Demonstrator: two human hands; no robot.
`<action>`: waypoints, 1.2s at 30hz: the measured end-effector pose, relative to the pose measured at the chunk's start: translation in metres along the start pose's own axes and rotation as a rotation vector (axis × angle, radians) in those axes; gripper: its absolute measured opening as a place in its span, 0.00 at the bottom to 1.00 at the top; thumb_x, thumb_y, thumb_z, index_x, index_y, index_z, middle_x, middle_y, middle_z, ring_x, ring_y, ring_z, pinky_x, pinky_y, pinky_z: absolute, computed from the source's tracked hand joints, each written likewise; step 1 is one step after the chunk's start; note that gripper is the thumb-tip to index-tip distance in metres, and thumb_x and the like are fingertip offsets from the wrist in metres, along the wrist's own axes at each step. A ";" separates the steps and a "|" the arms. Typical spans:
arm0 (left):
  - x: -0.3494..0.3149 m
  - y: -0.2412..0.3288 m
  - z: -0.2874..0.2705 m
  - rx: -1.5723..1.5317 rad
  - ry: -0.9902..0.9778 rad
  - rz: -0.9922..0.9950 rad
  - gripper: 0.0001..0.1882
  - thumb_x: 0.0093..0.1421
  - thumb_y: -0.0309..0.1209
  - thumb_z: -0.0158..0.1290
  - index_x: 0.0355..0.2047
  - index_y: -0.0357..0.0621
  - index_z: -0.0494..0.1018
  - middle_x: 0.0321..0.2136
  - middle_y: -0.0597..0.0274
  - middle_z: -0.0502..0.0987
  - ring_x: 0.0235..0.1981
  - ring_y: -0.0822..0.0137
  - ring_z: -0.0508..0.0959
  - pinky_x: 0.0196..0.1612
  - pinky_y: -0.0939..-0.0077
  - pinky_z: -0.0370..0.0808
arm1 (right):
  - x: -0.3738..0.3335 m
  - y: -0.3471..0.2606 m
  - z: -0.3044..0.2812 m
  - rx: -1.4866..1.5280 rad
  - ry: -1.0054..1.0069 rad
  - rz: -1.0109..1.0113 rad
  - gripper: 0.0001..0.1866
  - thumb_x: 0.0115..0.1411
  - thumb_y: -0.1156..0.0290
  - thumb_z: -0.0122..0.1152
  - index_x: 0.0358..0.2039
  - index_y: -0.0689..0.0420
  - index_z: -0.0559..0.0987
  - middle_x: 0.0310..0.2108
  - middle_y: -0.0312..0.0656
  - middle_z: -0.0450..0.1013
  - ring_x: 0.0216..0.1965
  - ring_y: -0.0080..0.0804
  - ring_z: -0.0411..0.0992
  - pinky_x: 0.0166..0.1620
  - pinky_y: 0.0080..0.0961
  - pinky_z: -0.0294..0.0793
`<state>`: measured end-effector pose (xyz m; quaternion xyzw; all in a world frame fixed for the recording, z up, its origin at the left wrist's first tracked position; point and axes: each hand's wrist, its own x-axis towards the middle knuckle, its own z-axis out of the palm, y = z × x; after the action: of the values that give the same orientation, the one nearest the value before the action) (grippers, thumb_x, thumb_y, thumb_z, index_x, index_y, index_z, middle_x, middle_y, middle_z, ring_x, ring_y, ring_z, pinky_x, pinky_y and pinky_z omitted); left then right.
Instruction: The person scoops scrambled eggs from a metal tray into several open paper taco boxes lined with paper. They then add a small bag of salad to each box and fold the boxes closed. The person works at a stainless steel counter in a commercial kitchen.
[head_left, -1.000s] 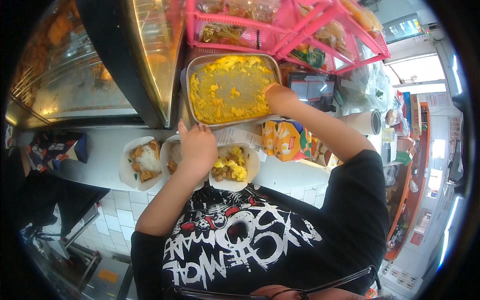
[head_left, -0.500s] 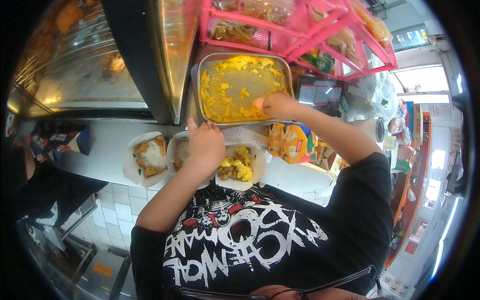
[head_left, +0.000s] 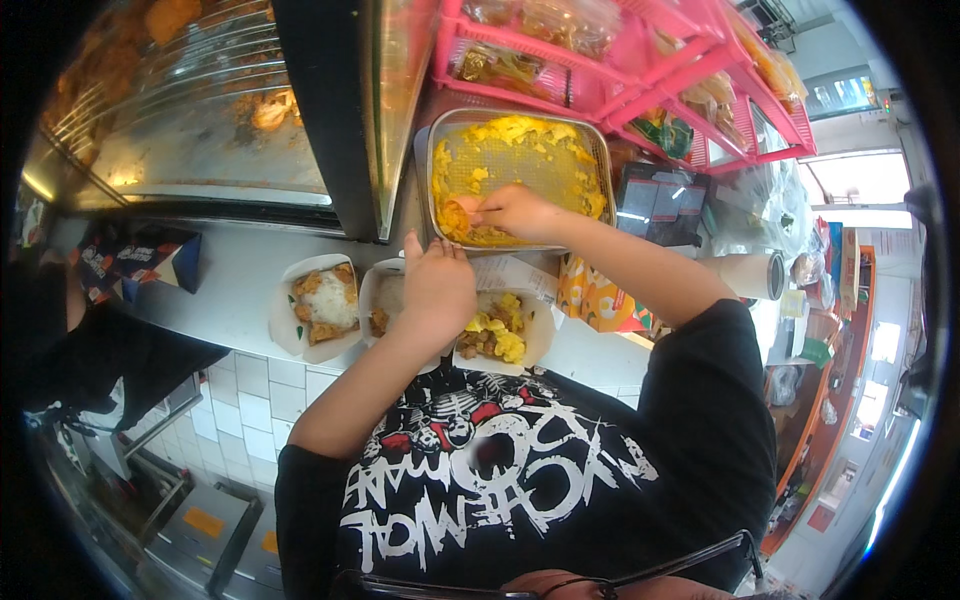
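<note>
A shallow metal tray (head_left: 604,150) holds yellow scrambled egg (head_left: 510,128), spread thinly with bare patches in the middle. Over its near left part, my right hand (head_left: 520,213) is closed on a small pinkish-orange scoop (head_left: 464,206), whose edge meets the egg. My left hand (head_left: 441,285) grips the tray's near left corner, thumb to one side and fingertips at the rim. Beneath this hand stands an open white food box (head_left: 382,290), partly hidden. Right of it, another box (head_left: 541,335) contains egg over brown pieces. A third box (head_left: 283,310) holds rice and fried pieces.
A glass display case (head_left: 350,120) stands at the left, pink basket shelves (head_left: 590,88) behind the tray. Printed orange cartons (head_left: 600,295), a black box (head_left: 655,205) and a white cup (head_left: 745,275) sit to the right. Another person's dark clothing (head_left: 130,350) shows at far left.
My right hand has moved left across the tray with the scoop, and egg is gathered near the tray's left corner. My left hand stays at the rim. The whole view has shifted slightly.
</note>
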<state>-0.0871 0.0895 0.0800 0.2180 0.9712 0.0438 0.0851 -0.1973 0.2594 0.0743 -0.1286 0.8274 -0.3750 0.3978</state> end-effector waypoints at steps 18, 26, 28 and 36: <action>-0.043 -0.033 -0.066 -0.536 0.293 0.106 0.12 0.60 0.29 0.49 0.41 0.41 0.77 0.39 0.55 0.80 0.44 0.58 0.78 0.58 0.58 0.63 | -0.036 0.018 -0.031 0.617 -0.049 0.176 0.14 0.66 0.60 0.54 0.43 0.55 0.79 0.18 0.27 0.56 0.18 0.15 0.52 0.21 0.16 0.52; -0.130 -0.120 -0.083 -0.756 0.588 -0.446 0.07 0.60 0.31 0.53 0.34 0.40 0.76 0.28 0.56 0.79 0.33 0.59 0.78 0.42 0.66 0.72 | -0.119 -0.055 0.062 -0.061 0.310 -0.401 0.12 0.62 0.63 0.57 0.36 0.58 0.81 0.21 0.35 0.70 0.23 0.25 0.70 0.26 0.27 0.69; -0.141 -0.142 -0.060 -0.775 0.668 -0.590 0.10 0.61 0.34 0.54 0.37 0.40 0.76 0.31 0.57 0.78 0.36 0.63 0.77 0.43 0.68 0.71 | -0.122 -0.062 0.096 -0.470 0.437 -0.680 0.10 0.58 0.67 0.58 0.35 0.59 0.79 0.23 0.38 0.72 0.25 0.31 0.73 0.28 0.32 0.72; -0.152 -0.168 0.047 -1.701 0.562 -0.663 0.29 0.68 0.47 0.43 0.60 0.36 0.63 0.59 0.54 0.67 0.59 0.61 0.66 0.63 0.67 0.58 | -0.126 -0.062 0.160 -0.736 0.576 -0.522 0.14 0.52 0.71 0.54 0.40 0.58 0.77 0.26 0.39 0.72 0.27 0.36 0.74 0.29 0.34 0.74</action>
<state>-0.0134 -0.1253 0.0353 -0.2216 0.6114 0.7595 -0.0133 -0.0004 0.1986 0.1251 -0.3530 0.9204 -0.1668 -0.0232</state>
